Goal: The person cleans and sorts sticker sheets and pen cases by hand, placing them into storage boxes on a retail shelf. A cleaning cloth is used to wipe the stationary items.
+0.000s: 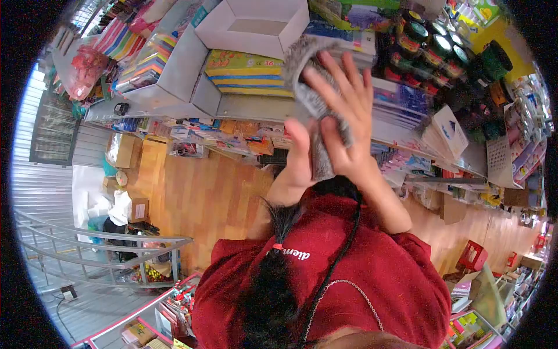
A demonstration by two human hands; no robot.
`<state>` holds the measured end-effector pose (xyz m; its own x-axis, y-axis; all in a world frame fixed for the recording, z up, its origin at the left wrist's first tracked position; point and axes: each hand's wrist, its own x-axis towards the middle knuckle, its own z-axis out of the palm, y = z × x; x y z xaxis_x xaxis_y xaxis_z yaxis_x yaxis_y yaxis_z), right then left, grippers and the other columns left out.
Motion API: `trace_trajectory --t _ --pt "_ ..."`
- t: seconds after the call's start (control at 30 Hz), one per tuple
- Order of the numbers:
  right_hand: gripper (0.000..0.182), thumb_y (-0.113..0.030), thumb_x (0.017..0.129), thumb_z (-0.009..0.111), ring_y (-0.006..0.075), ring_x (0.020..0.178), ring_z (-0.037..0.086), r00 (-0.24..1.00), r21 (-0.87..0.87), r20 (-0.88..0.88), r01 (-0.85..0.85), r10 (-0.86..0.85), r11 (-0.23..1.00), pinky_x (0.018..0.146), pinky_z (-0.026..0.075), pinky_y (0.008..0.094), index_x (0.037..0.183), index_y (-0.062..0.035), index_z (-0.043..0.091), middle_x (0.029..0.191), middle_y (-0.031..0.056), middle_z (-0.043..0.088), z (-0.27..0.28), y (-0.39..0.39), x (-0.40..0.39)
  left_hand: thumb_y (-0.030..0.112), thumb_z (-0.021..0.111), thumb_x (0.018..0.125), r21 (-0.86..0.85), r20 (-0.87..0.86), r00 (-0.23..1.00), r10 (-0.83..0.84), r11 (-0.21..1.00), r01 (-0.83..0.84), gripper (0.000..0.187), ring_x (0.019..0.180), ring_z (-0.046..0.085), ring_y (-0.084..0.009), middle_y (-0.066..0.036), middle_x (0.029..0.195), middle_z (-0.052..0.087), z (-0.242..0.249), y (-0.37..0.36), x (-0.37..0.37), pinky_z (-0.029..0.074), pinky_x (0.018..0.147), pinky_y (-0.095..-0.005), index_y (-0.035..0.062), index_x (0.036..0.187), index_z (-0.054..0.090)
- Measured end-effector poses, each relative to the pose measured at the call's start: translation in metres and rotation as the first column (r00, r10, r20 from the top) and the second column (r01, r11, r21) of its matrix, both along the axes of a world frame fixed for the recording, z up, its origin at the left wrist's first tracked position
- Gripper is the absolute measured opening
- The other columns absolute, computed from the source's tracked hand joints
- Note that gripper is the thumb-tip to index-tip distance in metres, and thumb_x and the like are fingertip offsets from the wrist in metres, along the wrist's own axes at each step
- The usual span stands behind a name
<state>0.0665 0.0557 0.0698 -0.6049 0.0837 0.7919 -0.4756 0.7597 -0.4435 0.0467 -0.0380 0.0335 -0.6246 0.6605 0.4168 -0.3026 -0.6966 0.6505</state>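
A fuzzy grey cloth (322,154), bunched and partly folded, is held up in front of the shelf between my two hands. My right hand (349,110) lies over its upper part with fingers spread and the thumb pressed into the folds. Lower down, my left hand (295,163) is against the cloth's left side, thumb raised; its other fingers are hidden behind the cloth. Just beyond the hands are an open white box (250,35) and a stack of yellow and blue packs (247,75) on the grey shelf (256,107).
Dark lidded jars (418,35) stand at the upper right, near a tilted white box (447,134). Colourful folders (148,61) fill a box on the left. Below are a wooden floor (203,186), a metal railing (116,250) and a red crate (472,255).
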Motion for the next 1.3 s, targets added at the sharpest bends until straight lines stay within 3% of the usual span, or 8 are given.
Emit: trace_trajectory --t 0.2,0.43,0.77,0.83,0.97,1.07,1.17,1.3 --pt "0.039 -0.018 0.088 0.041 0.0291 0.119 0.033 0.963 -0.852 0.124 -0.021 0.241 0.523 0.1 0.023 0.0352 0.122 0.0007 0.042 0.126 0.0196 0.038 -0.025 -0.016 0.012 0.033 0.047 0.088 -0.227 -0.124 0.98 0.157 0.957 -0.182 0.074 0.125 0.025 -0.0168 -0.01 0.137 0.025 0.02 0.005 0.007 0.016 0.102 -0.0286 0.0011 0.137 0.002" --pt "0.031 -0.007 0.076 0.051 0.0458 0.119 0.029 0.988 -0.38 0.089 -0.083 0.125 0.921 0.102 0.012 0.0508 0.105 0.0033 0.048 0.114 0.0244 0.043 -0.058 -0.02 0.019 0.05 0.038 0.087 -0.13 0.017 0.997 0.074 0.989 -0.071 0.073 0.115 0.036 -0.0156 -0.007 0.129 0.036 -0.007 0.003 -0.005 0.026 0.098 -0.0301 0.0032 0.137 0.014" --pt "0.04 -0.034 0.088 0.048 0.0174 0.086 0.049 0.93 -0.523 0.099 0.35 -0.353 0.777 0.079 0.039 0.0277 0.109 -0.0003 0.05 0.093 0.0064 0.052 -0.053 0.002 0.002 0.032 0.055 0.085 -0.398 -0.383 0.912 0.149 0.864 -0.308 0.068 0.117 0.038 -0.0183 -0.016 0.127 0.042 0.012 -0.001 0.008 0.028 0.097 -0.029 -0.0059 0.132 0.024" --pt "0.038 -0.039 0.086 0.05 0.0139 0.079 0.052 0.979 -0.937 0.181 0.202 -0.097 0.286 0.071 0.042 0.0256 0.103 -0.0044 0.052 0.088 0.0039 0.054 -0.04 -0.003 0.0 0.031 0.059 0.082 -0.385 -0.36 0.919 0.159 0.872 -0.302 0.064 0.108 0.044 -0.0139 -0.015 0.122 0.048 0.013 -0.007 0.004 0.034 0.091 -0.026 -0.0061 0.127 0.033" --pt "0.039 -0.041 0.085 0.049 0.02 0.074 0.058 0.947 -0.924 -0.179 -0.069 0.266 -0.376 0.07 0.048 0.0301 0.098 -0.005 0.055 0.085 0.0068 0.059 -0.051 0.019 -0.007 0.028 0.061 0.081 -0.279 -0.234 0.948 0.216 0.919 -0.278 0.046 0.095 0.05 -0.0092 -0.009 0.11 0.056 0.015 -0.02 -0.007 0.039 0.083 -0.0244 -0.0029 0.114 0.052" --pt "0.051 -0.045 0.089 0.035 0.0238 0.094 0.057 0.877 -0.975 -0.134 -0.032 0.461 -0.222 0.083 0.045 0.0369 0.113 -0.0024 0.049 0.108 0.0111 0.057 -0.054 0.004 0.004 0.023 0.058 0.084 -0.42 -0.212 0.888 0.408 0.782 -0.46 0.035 0.094 0.051 -0.0112 -0.01 0.105 0.058 0.024 -0.026 -0.012 0.041 0.081 -0.0256 -0.0013 0.109 0.055" --pt "0.052 -0.042 0.09 0.037 0.0221 0.1 0.052 0.919 -0.969 -0.109 -0.012 0.38 -0.248 0.09 0.039 0.0332 0.121 -0.0015 0.042 0.114 0.0108 0.052 -0.081 -0.026 0.021 0.025 0.05 0.088 -0.248 -0.646 0.392 0.655 0.306 -0.919 0.037 0.096 0.052 -0.0173 -0.01 0.105 0.057 0.006 -0.012 -0.015 0.039 0.087 -0.0305 -0.0019 0.113 0.052" --pt "0.045 -0.034 0.091 0.04 0.019 0.106 0.047 0.988 -0.994 0.083 0.073 0.133 0.078 0.093 0.034 0.0312 0.122 -0.0014 0.042 0.118 0.0104 0.049 -0.078 -0.046 0.025 0.019 0.04 0.092 -0.382 -0.391 0.81 0.436 0.724 -0.574 0.03 0.101 0.05 -0.0187 -0.012 0.111 0.055 0.009 -0.014 -0.003 0.037 0.089 -0.0303 -0.0009 0.113 0.049"
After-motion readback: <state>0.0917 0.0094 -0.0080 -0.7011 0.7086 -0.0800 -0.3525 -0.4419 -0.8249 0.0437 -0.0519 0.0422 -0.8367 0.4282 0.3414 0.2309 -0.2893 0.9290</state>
